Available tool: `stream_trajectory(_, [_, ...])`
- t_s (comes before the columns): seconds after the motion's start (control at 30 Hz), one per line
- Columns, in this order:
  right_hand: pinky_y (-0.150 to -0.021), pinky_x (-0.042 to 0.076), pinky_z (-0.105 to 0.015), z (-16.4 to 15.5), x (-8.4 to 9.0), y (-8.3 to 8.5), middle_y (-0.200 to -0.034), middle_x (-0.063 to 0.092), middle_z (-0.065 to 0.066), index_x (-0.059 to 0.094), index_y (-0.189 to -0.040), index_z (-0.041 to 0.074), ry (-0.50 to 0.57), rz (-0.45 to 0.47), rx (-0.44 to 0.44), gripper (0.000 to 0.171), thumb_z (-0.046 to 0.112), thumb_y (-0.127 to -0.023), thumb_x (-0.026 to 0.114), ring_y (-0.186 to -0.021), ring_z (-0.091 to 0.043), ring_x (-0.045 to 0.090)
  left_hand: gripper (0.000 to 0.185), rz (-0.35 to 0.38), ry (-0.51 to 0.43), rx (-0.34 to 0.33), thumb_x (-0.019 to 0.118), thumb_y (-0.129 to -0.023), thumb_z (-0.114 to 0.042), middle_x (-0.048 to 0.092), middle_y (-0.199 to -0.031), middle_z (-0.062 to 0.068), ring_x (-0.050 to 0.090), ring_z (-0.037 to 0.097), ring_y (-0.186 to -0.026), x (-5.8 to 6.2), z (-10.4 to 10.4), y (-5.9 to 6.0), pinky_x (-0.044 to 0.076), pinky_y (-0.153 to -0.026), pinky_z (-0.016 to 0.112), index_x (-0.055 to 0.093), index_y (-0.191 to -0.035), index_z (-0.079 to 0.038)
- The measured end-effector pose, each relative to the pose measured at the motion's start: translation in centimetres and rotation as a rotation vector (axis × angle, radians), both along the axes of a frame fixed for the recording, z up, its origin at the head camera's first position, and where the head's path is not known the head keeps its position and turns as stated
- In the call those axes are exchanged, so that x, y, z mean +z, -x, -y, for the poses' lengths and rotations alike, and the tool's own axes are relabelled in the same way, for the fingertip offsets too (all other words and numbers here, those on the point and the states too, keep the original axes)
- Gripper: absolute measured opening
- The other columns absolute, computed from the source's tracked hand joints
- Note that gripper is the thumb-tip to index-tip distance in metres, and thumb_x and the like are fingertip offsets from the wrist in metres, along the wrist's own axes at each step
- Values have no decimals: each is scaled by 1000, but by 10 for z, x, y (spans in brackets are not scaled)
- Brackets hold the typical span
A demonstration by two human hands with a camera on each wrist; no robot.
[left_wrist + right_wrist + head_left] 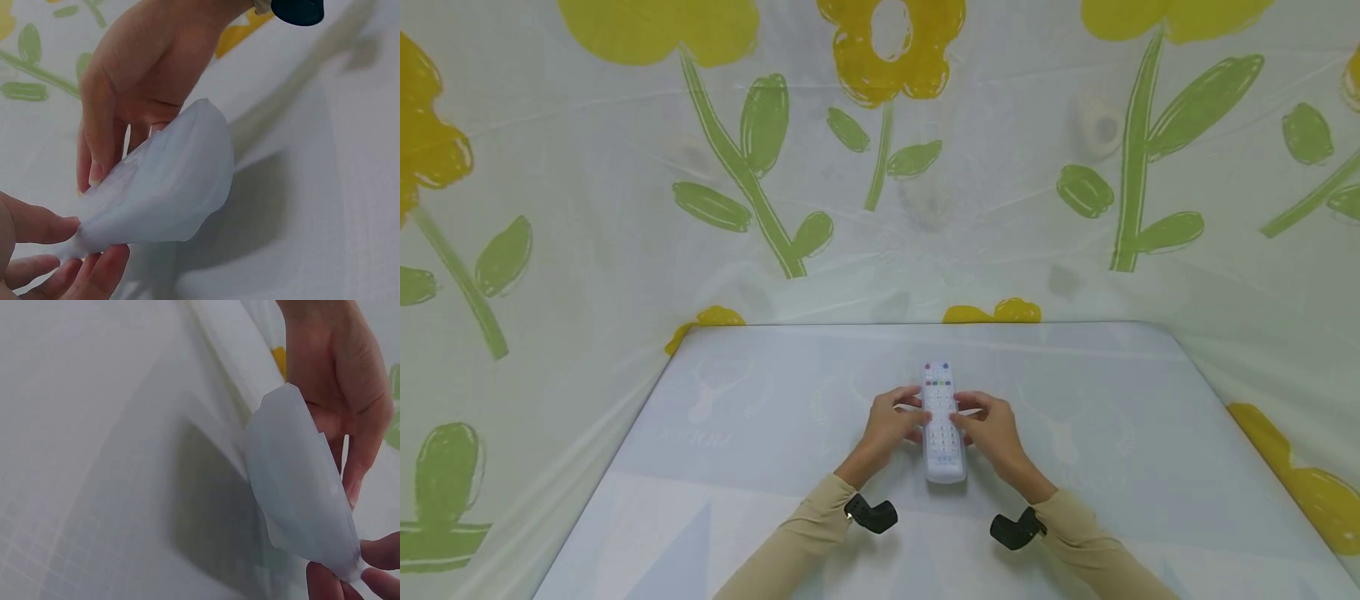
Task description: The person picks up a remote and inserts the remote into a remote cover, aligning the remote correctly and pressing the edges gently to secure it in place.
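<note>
A white remote control [942, 417] with several rows of buttons and a few coloured ones near its far end is held off the table by both hands. My left hand [889, 427] grips its left edge, thumb on the near face and fingers behind. On the opposite edge my right hand [992, 427] grips in the same way. In the left wrist view the remote's rounded near end [181, 175] is raised, casting a shadow below. The right wrist view shows the remote's pale end [297, 481] between the fingers of both hands.
The white table [760, 500] has faint printed patterns. A pale curtain [1000, 167] with yellow flowers and green leaves hangs behind it and along both sides. Each wrist wears a dark camera on a strap, such as the left camera [872, 514].
</note>
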State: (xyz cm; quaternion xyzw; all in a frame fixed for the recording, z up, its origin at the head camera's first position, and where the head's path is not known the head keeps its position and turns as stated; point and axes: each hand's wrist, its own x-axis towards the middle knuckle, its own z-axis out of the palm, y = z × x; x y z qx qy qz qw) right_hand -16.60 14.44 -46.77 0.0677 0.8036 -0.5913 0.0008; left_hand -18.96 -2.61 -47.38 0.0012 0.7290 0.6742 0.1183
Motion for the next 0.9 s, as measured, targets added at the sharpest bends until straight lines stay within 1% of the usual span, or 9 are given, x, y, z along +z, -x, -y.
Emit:
stream_trajectory(0.2, [-58, 54, -29, -2, -12, -2, -104, 64, -16, 65, -113, -1, -41, 9, 10, 31, 2, -82, 68, -75, -19, 59, 47, -14, 29, 1, 69, -78, 1, 62, -103, 11, 60, 17, -80, -12, -3, -2, 57, -59, 34, 59, -124, 1])
stream_trajectory(0.3, [-57, 54, -29, -2, -16, -4, -103, 64, -15, 65, -113, -1, -67, 3, 15, 30, 3, -83, 68, -75, -19, 58, 46, -17, 60, 3, 70, -78, 0, 63, -101, 9, 60, 16, -80, -16, -4, -3, 57, -58, 32, 60, -122, 0])
stream_trajectory(0.4, [-57, 54, -29, -2, -19, -5, -104, 64, -13, 65, -113, -1, -100, -2, 18, 30, 5, -84, 68, -75, -18, 57, 44, -42, 82, -5, 71, -78, -1, 64, -100, 10, 61, 16, -78, -18, -5, -3, 57, -57, 31, 61, -121, 1])
stream_trajectory(0.6, [-55, 53, -28, -3, -22, -5, -103, 65, -13, 65, -112, -1, -107, 4, 23, 29, 4, -84, 67, -72, -17, 57, 42, -72, 109, -34, 71, -78, 0, 62, -96, 12, 61, 16, -72, -16, -4, -5, 57, -55, 32, 60, -119, 5])
stream_trajectory(0.73, [-55, 53, -28, -4, -20, -6, -103, 64, -14, 65, -111, -2, -104, -4, 39, 28, 4, -83, 67, -73, -18, 58, 41, -100, 190, -81, 69, -81, -3, 60, -96, 11, 61, 17, -71, -13, 1, -6, 56, -54, 30, 59, -120, 4])
stream_trajectory(0.8, [-55, 53, -28, -6, -18, -7, -104, 64, -14, 66, -111, -1, -127, -14, 50, 28, 4, -83, 67, -76, -19, 59, 40, -127, 255, -111, 67, -83, -6, 61, -99, 11, 61, 17, -73, -11, 5, -7, 55, -53, 29, 59, -121, 2])
stream_trajectory(0.9, [-55, 53, -26, -11, -15, -10, -106, 63, -15, 65, -112, -1, -177, -58, 75, 28, 4, -84, 67, -81, -21, 60, 39, -182, 333, -146, 65, -86, -8, 61, -103, 12, 61, 17, -78, -6, 13, -9, 54, -53, 27, 59, -123, 1])
